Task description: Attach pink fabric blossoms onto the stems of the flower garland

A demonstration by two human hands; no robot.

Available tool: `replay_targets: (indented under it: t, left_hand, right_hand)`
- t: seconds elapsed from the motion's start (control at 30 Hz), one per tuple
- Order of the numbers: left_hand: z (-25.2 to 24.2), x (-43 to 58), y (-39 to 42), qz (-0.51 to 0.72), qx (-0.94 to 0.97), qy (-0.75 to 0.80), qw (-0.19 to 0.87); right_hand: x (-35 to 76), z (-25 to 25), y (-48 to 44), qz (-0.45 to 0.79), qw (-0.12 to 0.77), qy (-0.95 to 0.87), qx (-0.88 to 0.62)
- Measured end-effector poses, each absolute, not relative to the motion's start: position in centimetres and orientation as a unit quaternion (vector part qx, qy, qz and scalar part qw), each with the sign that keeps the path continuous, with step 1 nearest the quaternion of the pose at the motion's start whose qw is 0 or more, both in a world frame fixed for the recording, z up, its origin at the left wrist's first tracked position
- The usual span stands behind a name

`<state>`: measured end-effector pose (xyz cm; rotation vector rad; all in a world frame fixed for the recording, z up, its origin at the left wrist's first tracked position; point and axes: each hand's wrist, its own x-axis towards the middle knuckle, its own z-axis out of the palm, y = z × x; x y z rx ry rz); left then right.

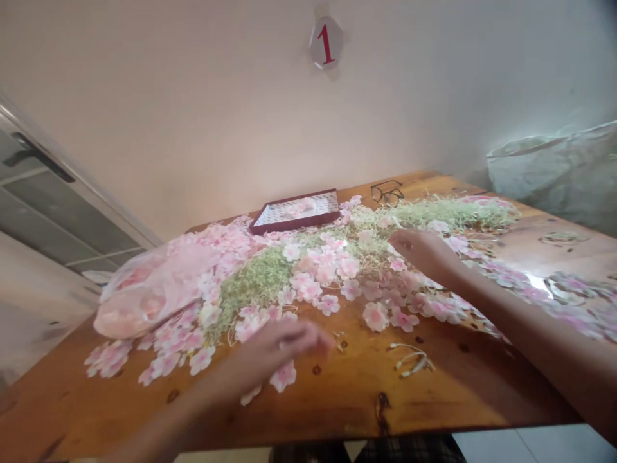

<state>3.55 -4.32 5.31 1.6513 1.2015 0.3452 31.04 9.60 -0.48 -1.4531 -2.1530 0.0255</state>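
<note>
My left hand (294, 344) is over the near middle of the table, smeared by motion, its fingers pointing right. Close beneath it lie pink artificial petals (283, 376). Farther off, my right hand (415, 249) reaches to the edge of the pale green plastic stems (429, 213). Its fingers look curled, but what they hold, if anything, is hidden. A second heap of green stems (258, 280) lies between pink and white flower pieces (325, 263). On the bare wood near me is a small bunch of thin white stems (412, 360).
A clear bag of pink petals (149, 292) lies at the left. A dark red box lid (295, 212) with a few pale petals rests at the back, and eyeglasses (387, 193) beside it. Behind the table's right side stands a whitish sack (554, 170). More flowers (525, 276) spread right.
</note>
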Motion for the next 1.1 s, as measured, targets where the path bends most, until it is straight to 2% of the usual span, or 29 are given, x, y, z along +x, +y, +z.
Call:
replay_targets:
  t: [0.03,0.13,0.23,0.3,0.4,0.5,0.77,0.97,1.1]
  left_hand:
    - [5.1,3.9,-2.1,0.180,0.696,0.518,0.464]
    - [3.1,4.7,4.4,0.244,0.767,0.553,0.217]
    - [0.6,4.7,8.6,0.245,0.785,0.565,0.074]
    - [-0.6,4.5,9.6,0.251,0.779,0.571,0.059]
    - [-1.7,4.3,9.3,0.254,0.774,0.576,0.060]
    - [-2.2,4.5,8.8,0.271,0.762,0.586,0.053]
    - [-2.2,5.3,8.2,0.346,0.729,0.588,0.057]
    - [-1.8,6.1,8.0,0.352,0.712,0.581,0.179]
    - [-1.7,6.6,8.4,0.345,0.741,0.566,0.113]
  right_hand:
    - [30.8,-0.5,9.3,0.008,0.252,-0.802,-0.542]
    - [30.4,-0.5,8.9,0.000,0.200,-0.797,-0.570]
    - [30.1,-0.4,8.8,-0.013,0.176,-0.792,-0.585]
    - [29.7,-0.5,8.6,-0.025,0.190,-0.812,-0.552]
    - [28.6,-1.4,8.2,-0.048,0.219,-0.877,-0.425]
    - [27.6,-2.7,7.9,-0.042,0.206,-0.916,-0.343]
    - [27.3,-3.0,7.7,-0.040,0.252,-0.896,-0.364]
    - [27.2,-3.4,7.8,-0.025,0.252,-0.898,-0.361]
    - [27.0,-3.1,7.6,-0.020,0.250,-0.899,-0.358]
